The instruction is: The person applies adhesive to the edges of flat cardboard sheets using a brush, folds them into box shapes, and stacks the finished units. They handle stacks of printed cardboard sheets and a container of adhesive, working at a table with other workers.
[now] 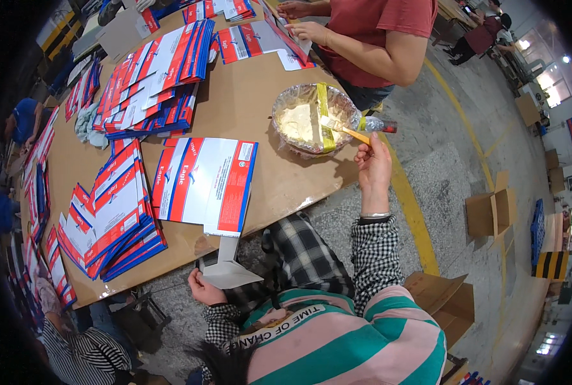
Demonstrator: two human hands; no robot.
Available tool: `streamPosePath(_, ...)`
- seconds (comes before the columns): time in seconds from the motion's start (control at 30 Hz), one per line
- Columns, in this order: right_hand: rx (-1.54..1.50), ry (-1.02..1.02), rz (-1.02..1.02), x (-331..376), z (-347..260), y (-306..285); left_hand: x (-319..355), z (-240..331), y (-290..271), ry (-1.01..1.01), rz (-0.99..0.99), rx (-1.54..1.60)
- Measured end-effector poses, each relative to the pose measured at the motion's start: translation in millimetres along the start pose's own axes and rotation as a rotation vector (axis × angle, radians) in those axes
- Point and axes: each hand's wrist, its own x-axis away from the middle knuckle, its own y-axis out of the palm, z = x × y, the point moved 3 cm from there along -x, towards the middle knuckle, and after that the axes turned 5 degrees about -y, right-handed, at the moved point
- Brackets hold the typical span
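Landmark: foil-lined glue bowl [302,119], at the table [247,102] edge.

- Right hand [374,165]: just right of the bowl, fingers pinched on a yellow-handled brush [343,129], bristles over the bowl's rim.
- Left hand [204,287]: well below-left of the bowl, under the table edge, fingers closed on the grey flap [229,269] of a flat carton [205,183] lying left of the bowl.
- Carton stacks [116,212]: farther left.
- Another person's hands [308,29]: above the bowl, on cartons.
- Cardboard boxes [491,208]: floor, right.

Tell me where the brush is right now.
In the head view, the brush is in the right hand, its bristles over the foil-lined glue bowl near the table's right edge.
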Motion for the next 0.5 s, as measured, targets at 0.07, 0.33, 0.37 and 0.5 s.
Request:
streamPosePath(0.07, -0.019, 0.009, -0.009, 0, 2, 4, -1, -3, -1, 0.008, 0.0, 0.011)
streamPosePath(0.33, -0.075, 0.039, -0.079, 7, 14, 32, 2, 8, -2, 0.032, 0.002, -0.116)
streamPosePath(0.37, -0.065, 0.041, -0.076, 9, 15, 32, -1, -2, -4, 0.104, 0.036, -0.106)
streamPosePath(0.5, -0.024, 0.019, -0.08, 9, 14, 36, -9, 20, -22, -0.331, -0.213, 0.257)
